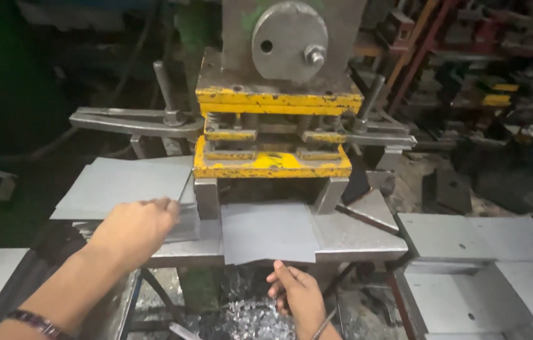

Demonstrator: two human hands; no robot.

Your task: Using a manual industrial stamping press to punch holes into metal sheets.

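A grey metal sheet (269,232) lies on the press bed under the yellow die (271,162), its near edge hanging over the table front. My right hand (298,294) is below that edge, fingers touching the sheet's underside or edge. My left hand (135,230) reaches to the left of the die, with its fingertips pinching the edge of a sheet from the stack of grey sheets (121,184). Whether it fully grips that sheet is hard to tell.
The press (288,38) with a round flywheel plate rises behind the die. Punched grey plates (487,252) are piled at the right. Shiny metal scraps (251,318) lie on the floor under the table. A metal lever (134,121) juts out to the left.
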